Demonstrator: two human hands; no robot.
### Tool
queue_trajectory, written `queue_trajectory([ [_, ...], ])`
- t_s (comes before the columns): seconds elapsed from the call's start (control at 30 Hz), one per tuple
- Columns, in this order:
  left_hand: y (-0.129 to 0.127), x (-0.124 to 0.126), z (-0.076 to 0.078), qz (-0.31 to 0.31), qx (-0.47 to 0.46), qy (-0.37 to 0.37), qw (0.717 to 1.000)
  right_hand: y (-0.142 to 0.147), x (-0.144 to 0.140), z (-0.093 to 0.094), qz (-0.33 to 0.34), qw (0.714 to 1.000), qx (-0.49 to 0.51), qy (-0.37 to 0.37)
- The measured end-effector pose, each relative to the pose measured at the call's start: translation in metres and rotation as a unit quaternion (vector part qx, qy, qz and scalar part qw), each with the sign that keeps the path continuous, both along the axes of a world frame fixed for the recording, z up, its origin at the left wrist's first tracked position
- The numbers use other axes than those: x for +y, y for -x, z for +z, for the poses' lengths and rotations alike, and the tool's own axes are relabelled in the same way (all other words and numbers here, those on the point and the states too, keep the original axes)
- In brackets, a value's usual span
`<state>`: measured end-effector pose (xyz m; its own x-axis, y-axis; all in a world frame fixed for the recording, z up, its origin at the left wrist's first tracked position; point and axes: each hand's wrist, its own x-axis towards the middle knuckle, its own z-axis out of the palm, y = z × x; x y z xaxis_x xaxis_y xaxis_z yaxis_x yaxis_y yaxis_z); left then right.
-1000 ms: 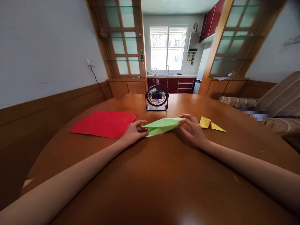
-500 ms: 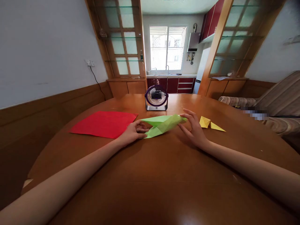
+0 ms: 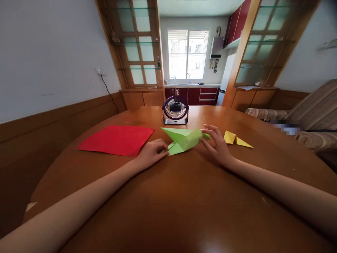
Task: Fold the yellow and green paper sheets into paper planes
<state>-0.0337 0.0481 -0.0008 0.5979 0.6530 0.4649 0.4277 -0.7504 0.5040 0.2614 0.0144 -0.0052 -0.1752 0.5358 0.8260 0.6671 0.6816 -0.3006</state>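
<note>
A light green sheet of folded paper (image 3: 186, 138) lies at the middle of the table, its far left flap raised to a point. My left hand (image 3: 154, 151) is closed, thumb and fingertips pinching the paper's near left corner. At the paper's right end, my right hand (image 3: 216, 143) has its fingers curved, with thumb and fingertips closed on the edge. A red sheet of paper (image 3: 116, 140) lies flat beside my left hand. To the right of my right hand is a folded yellow paper piece (image 3: 237, 139) with a pointed end.
A small purple desk fan (image 3: 175, 109) stands on the brown wooden table (image 3: 168, 211), just beyond the green paper. Farther back are glass-shelved cabinets and a kitchen window (image 3: 188, 54). A striped sofa (image 3: 316, 112) is at the right.
My left hand has moved from the green paper's far left tip to its near left corner. That tip now stands free. My right hand stays at the right end.
</note>
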Motion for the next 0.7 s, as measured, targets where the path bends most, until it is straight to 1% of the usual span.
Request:
queue_trajectory([
  [0.1, 0.001, -0.002, 0.001, -0.084, 0.079, -0.092, 0.989, 0.001, 0.000, 0.000, 0.000, 1.000, -0.002, 0.000],
  [0.17, 0.001, -0.003, 0.001, -0.113, 0.117, -0.130, 0.978, 0.001, 0.000, 0.000, -0.001, 1.000, -0.002, 0.001],
  [0.33, -0.002, -0.006, 0.004, -0.105, 0.164, -0.182, 0.964, 0.000, 0.000, -0.001, -0.006, 1.000, -0.012, 0.011],
  [0.57, -0.010, -0.011, 0.006, -0.089, 0.207, -0.173, 0.959, 0.001, 0.000, -0.001, -0.001, 1.000, -0.024, 0.019],
  [0.7, -0.018, -0.012, 0.007, -0.070, 0.231, -0.191, 0.951, 0.002, -0.001, 0.001, 0.005, 0.999, -0.028, 0.024],
])
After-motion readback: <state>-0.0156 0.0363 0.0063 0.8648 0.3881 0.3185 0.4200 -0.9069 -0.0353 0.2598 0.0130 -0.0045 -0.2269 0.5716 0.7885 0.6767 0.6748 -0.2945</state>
